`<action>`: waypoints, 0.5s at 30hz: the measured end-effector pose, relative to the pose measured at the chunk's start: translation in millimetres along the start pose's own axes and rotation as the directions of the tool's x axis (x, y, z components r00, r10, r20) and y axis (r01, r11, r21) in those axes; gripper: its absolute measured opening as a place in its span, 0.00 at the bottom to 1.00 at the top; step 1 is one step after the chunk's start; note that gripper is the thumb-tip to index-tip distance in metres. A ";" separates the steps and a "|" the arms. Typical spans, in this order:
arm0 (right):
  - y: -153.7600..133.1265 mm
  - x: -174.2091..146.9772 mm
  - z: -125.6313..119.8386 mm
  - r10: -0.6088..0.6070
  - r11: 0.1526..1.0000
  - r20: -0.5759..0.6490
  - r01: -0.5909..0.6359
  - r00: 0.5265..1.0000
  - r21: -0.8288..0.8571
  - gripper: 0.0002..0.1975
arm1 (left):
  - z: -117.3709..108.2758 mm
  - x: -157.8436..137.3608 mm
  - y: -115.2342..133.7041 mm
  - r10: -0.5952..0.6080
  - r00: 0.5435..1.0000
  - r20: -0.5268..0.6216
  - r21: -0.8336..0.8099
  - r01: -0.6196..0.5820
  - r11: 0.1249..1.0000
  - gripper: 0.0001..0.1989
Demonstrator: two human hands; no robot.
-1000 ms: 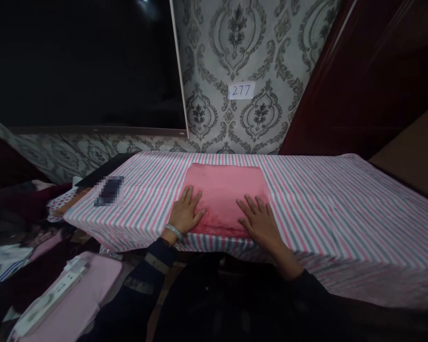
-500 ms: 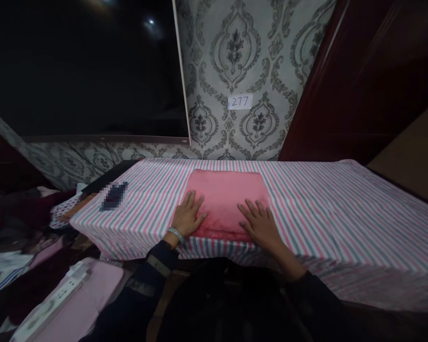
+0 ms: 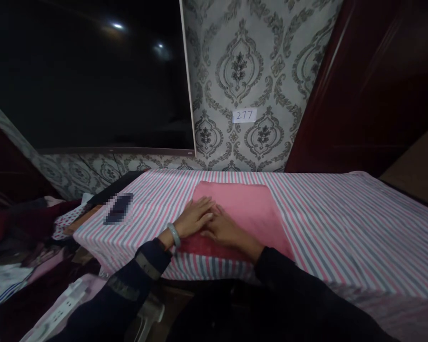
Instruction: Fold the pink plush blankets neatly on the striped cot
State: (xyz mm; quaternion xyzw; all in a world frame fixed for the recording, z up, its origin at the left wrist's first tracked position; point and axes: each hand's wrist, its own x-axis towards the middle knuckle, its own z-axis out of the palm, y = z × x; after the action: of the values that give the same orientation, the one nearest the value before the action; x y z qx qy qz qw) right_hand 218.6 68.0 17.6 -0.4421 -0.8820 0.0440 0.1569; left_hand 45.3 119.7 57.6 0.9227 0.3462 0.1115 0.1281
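Observation:
A folded pink cloth (image 3: 249, 204), soft-looking with a darker red front edge, lies flat on a striped tablecloth (image 3: 324, 213). On its left part rests my left hand (image 3: 195, 217), fingers stretched out and a pale bangle (image 3: 174, 234) on the wrist. Close against it, my right hand (image 3: 224, 229) reaches across from the right and lies flat on the cloth, its fingertips meeting or slightly under the left fingers. Some right fingertips are hidden. Neither hand grips anything.
A blurred-out dark object (image 3: 119, 208) lies on the tablecloth at left. Behind are a large dark screen (image 3: 92, 85) and a wall label (image 3: 244, 115) reading 277. A white power strip (image 3: 62, 304) and heaped clothes (image 3: 10, 280) are low at left.
My right hand has slid left across the pink cloth to meet my left hand, which turned inward and moved slightly right. The view has tilted up a little.

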 end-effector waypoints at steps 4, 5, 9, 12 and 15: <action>0.1 -1.5 15.4 -0.007 0.998 0.028 0.006 1.000 0.063 0.28 | 8.6 39.6 -15.2 0.131 0.977 0.168 0.095 -0.148 0.984 0.30; 0.0 -3.0 17.2 -0.006 0.997 0.029 0.004 1.000 0.071 0.29 | 12.4 49.5 -22.5 0.148 0.971 0.188 0.135 -0.174 0.975 0.30; 1.2 -6.5 18.1 -0.003 0.996 0.076 -0.003 0.997 0.090 0.32 | 19.5 85.8 -57.0 0.143 0.973 0.180 0.266 -0.188 0.946 0.31; 3.3 -7.3 17.7 0.007 0.994 0.115 -0.020 0.993 0.107 0.32 | 17.6 111.3 -80.1 0.086 0.982 0.169 0.273 -0.131 0.953 0.34; 4.8 -8.2 18.9 -0.001 0.994 0.104 -0.010 0.995 0.108 0.32 | 18.0 135.2 -98.0 0.021 0.985 0.174 0.229 -0.061 0.972 0.35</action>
State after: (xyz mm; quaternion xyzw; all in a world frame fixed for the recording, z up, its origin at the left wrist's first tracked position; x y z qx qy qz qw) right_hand 220.9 65.6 -3.3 -0.4322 -0.8843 0.1150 0.1344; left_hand 90.3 278.4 25.8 0.9444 0.3256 -0.0065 0.0457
